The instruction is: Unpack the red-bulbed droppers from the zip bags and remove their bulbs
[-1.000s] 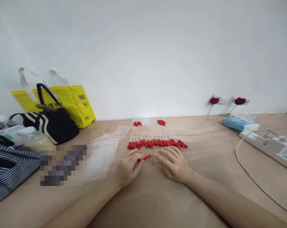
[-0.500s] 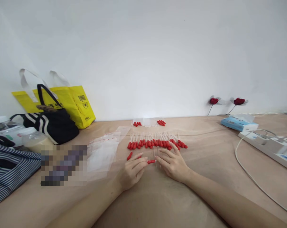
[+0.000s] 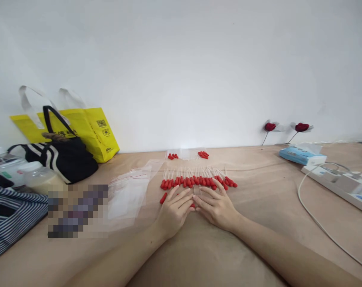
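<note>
My left hand [image 3: 174, 210] is closed, its fingertips meeting those of the other hand. A red rubber bulb [image 3: 192, 205] shows just below its fingers, mostly hidden. My right hand [image 3: 218, 208] rests on the table with bent fingers around thin clear tubes [image 3: 196, 192], of which only short lengths are visible. Just beyond both hands lies a row of droppers [image 3: 194, 180], red bulbs toward me and clear tubes pointing at the wall. One loose red bulb [image 3: 163, 198] lies left of my left hand's fingers.
Behind the row, a clear bag [image 3: 185, 154] has red bulbs at both ends. Flat clear zip bags [image 3: 128, 197] lie to the left, near a yellow bag [image 3: 104, 135] and a black bag [image 3: 82, 161]. A tissue pack [image 3: 297, 155], power strip [image 3: 345, 187] and white cable [image 3: 306, 225] are on the right.
My left hand has moved right, bringing the red bulb against the fingers of my right hand. The bulb is now mostly covered. My right hand has barely moved.
</note>
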{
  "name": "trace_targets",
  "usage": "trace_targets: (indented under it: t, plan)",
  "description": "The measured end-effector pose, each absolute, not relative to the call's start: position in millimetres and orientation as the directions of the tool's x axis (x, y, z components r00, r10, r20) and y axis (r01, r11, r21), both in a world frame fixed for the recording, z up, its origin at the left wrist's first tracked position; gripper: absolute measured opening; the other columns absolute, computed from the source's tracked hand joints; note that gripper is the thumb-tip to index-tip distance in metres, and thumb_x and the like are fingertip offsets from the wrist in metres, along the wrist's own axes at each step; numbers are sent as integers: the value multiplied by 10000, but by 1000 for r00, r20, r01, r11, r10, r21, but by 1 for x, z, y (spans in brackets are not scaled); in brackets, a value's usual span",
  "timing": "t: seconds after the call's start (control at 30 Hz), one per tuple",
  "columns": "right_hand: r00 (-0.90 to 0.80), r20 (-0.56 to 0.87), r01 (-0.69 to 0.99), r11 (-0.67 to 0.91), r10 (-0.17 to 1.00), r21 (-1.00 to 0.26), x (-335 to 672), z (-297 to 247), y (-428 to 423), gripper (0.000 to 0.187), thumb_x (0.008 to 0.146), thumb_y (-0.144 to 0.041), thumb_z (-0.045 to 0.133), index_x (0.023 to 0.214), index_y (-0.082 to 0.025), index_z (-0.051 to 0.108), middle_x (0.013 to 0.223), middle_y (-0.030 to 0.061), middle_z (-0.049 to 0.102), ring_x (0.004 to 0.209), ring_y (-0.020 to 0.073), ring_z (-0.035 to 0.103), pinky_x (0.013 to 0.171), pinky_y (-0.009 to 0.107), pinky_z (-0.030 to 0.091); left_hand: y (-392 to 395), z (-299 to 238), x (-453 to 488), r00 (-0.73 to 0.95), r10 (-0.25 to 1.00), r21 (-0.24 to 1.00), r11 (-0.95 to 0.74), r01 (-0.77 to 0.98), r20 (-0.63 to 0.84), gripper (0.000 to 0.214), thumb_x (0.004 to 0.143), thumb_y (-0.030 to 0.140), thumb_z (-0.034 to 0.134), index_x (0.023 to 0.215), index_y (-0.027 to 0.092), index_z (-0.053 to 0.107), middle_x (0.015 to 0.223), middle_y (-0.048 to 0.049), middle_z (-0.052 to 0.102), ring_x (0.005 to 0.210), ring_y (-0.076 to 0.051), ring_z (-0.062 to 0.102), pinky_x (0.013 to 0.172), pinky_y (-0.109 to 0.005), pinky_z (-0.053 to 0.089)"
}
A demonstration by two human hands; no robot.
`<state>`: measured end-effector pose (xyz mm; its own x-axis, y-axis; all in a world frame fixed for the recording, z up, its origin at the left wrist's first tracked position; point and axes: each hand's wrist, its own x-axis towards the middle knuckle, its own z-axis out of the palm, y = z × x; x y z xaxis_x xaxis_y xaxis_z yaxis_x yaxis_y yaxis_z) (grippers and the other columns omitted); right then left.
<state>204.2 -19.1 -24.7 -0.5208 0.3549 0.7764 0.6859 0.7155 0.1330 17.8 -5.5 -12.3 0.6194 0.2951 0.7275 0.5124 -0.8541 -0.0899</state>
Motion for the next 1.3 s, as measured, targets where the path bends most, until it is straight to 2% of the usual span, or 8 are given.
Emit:
trace_targets:
  t: [0.17,0.33,0.6,0.8,1.07,1.3]
  plan:
    - [-531,780,664,734,330,141,204,-26,-18,210,836,-130,441,986,-172,581,845,20,692,1035,184,535,1051,528,100,-8,-10,17,621,280,-121,-844,523,732,152,853,193,459,867,145,603,922,-46,684,1010,-195,574,982,-457,315]
    - [-560,759,653,740,332,159,206,-24,-20,192,853,-141,416,900,-181,597,814,34,693,1055,160,529,1057,506,123,-8,-13,14,650,298,-127,-842,524,699,186,862,206,445,782,158,606,935,-45,680,1024,-188,566,1022,-469,251]
    - [-580,740,649,742,340,168,207,-25,-21,197,852,-150,416,918,-197,596,790,26,691,1109,164,490,1055,509,133,-8,-12,10,670,330,-118,-840,530,665,167,849,212,471,775,206,620,977,4,674,1046,-185,552,1050,-514,160]
    - [-599,735,628,757,320,182,207,-27,-21,205,854,-135,409,945,-183,587,773,28,689,1120,160,480,1063,504,124,-8,-13,8,662,318,-103,-851,514,678,180,850,216,474,735,197,611,967,19,677,1043,-172,554,1071,-518,76]
    - [-606,733,626,754,310,199,208,-26,-22,227,844,-113,394,955,-183,578,799,38,685,1121,169,481,1052,520,160,-10,-15,8,670,330,-110,-844,525,666,184,846,174,458,773,201,624,960,-5,678,1033,-170,559,1060,-513,130]
    - [-588,750,622,762,305,178,207,-26,-22,220,852,-114,388,928,-174,585,850,40,687,1110,152,489,1068,468,154,-11,-16,8,662,327,-101,-847,522,674,190,844,141,448,775,191,617,970,-2,675,1033,-160,559,1067,-477,138]
